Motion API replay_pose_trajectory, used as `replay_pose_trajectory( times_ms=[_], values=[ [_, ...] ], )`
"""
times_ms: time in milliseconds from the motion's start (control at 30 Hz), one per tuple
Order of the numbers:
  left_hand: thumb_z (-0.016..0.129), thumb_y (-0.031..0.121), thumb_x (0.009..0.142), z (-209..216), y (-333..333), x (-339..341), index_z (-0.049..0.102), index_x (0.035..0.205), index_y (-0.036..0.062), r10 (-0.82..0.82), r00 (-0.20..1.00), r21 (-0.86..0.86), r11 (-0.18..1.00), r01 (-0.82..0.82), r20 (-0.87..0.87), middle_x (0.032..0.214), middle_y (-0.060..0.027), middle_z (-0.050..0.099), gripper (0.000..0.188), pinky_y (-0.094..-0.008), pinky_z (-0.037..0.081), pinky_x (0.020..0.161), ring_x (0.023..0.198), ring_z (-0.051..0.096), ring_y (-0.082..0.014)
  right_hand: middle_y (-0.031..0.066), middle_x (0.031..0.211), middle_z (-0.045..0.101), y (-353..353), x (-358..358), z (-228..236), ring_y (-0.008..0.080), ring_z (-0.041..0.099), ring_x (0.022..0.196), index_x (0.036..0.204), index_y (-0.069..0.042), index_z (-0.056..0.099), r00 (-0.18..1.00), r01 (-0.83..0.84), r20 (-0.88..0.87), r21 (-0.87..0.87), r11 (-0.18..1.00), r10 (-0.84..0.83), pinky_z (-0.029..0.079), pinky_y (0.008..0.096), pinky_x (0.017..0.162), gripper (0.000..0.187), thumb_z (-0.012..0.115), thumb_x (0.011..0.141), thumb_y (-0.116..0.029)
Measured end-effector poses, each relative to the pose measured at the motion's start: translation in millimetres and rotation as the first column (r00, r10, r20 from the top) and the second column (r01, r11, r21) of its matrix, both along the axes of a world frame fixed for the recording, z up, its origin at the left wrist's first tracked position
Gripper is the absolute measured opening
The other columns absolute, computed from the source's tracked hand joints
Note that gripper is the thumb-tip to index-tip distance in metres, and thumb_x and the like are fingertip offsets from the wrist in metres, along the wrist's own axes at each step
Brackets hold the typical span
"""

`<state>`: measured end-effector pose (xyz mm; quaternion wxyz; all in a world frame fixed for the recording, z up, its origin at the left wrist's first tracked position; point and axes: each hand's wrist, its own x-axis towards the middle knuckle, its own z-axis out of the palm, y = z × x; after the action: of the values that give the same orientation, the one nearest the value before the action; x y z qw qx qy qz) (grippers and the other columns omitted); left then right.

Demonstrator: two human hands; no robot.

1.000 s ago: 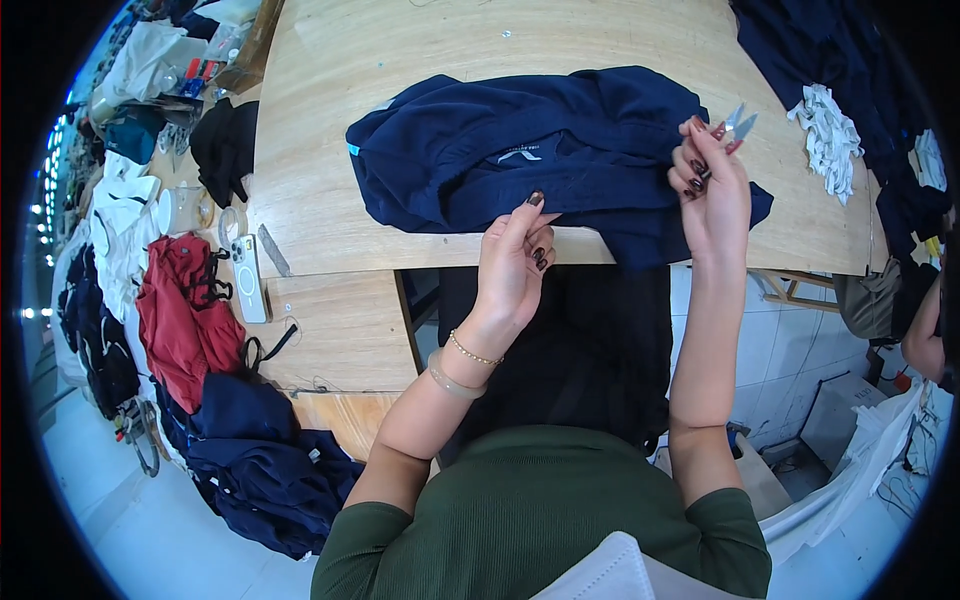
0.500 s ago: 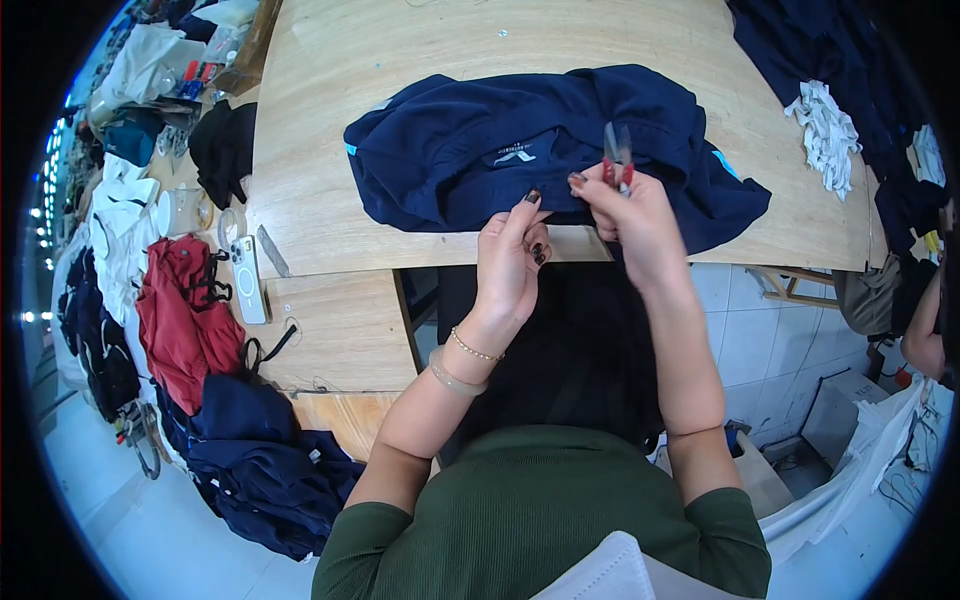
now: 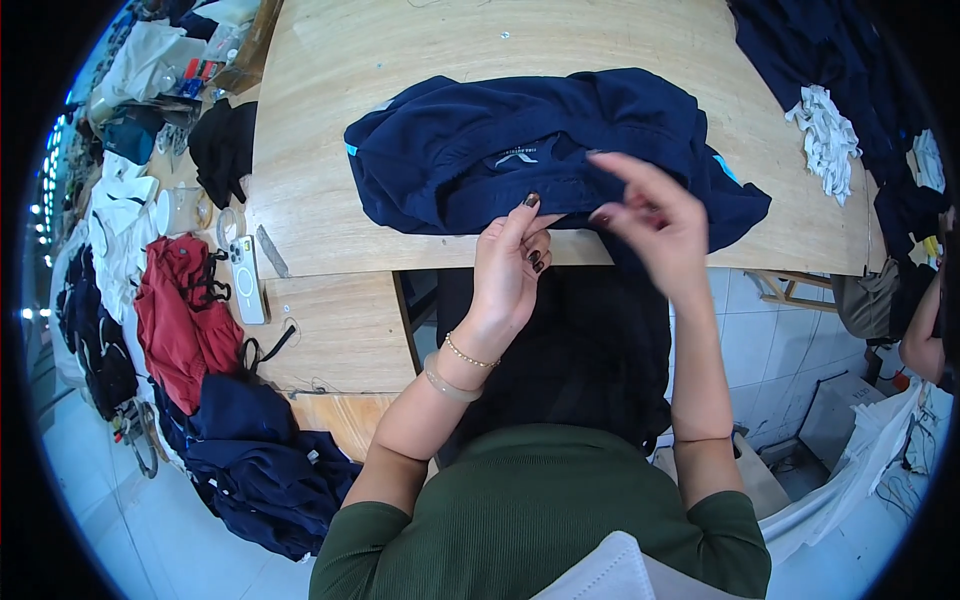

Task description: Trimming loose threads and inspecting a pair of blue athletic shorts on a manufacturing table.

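A navy blue garment lies bunched on the table, its waistband or neck opening towards me and a pale printed mark inside. My left hand is closed, thumb and finger pinching the near edge of this opening. Over the garment's right part is my right hand, smeared by motion. Its index finger and thumb are spread apart, while the other fingers curl into the palm. A trace of red shows among those fingers, matching the handles of the thread snips seen earlier; the blades are hidden.
Left of the garment are a phone, a grey metal strip and a red garment. White scraps lie at the table's right, beside more navy cloth. Another person's arm shows at the far right.
My right hand has drawn slightly back and right from the opening, its thumb and index finger parting. The upright snips blades have dropped from sight. My left hand keeps its pinch.
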<state>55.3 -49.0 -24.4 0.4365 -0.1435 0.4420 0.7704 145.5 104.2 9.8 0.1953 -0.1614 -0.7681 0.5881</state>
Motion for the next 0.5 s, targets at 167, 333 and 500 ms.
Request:
replay_pose_trajectory(
  times_ms=[167,333,500],
  values=[
    [0.062,0.024,0.097,-7.8,-0.2,0.1,0.066,0.081,0.0092,-0.010,0.992,-0.016,1.000,0.008,-0.123,0.064,0.0058,0.053,0.022,-0.0221,0.029,0.053,0.055,0.037,-0.0029,0.0091,0.081,0.060,-2.5,-9.6,-21.9,0.0204,0.061,0.069,0.107,-0.004,0.069,0.997,-0.074,0.056,0.588,0.806,0.051,0.047,0.0255,0.063,0.034,0.068,0.075,0.008],
    [0.063,0.026,0.097,-10.0,-0.2,-1.7,0.066,0.078,0.0074,-0.051,0.987,-0.039,0.998,0.046,-0.153,0.058,0.0067,0.043,0.027,-0.0231,0.029,0.053,0.054,0.036,-0.0041,0.0103,0.081,0.062,17.4,0.7,-9.9,0.0187,0.063,0.077,0.091,0.000,0.061,0.972,-0.144,0.228,0.353,0.924,0.065,0.049,0.0279,0.071,0.013,0.060,0.083,0.009],
    [0.064,0.026,0.097,-3.8,1.2,-1.2,0.067,0.079,0.0033,-0.042,0.990,-0.086,0.996,0.031,-0.131,0.057,0.0058,0.041,0.030,-0.0232,0.031,0.053,0.053,0.036,-0.0048,-0.0021,0.080,0.060,65.0,33.7,-6.3,0.0036,0.048,0.066,0.096,-0.002,0.066,0.978,0.206,0.048,-0.291,0.934,-0.201,0.039,0.0214,0.058,0.012,0.063,0.096,-0.014]
  ],
)
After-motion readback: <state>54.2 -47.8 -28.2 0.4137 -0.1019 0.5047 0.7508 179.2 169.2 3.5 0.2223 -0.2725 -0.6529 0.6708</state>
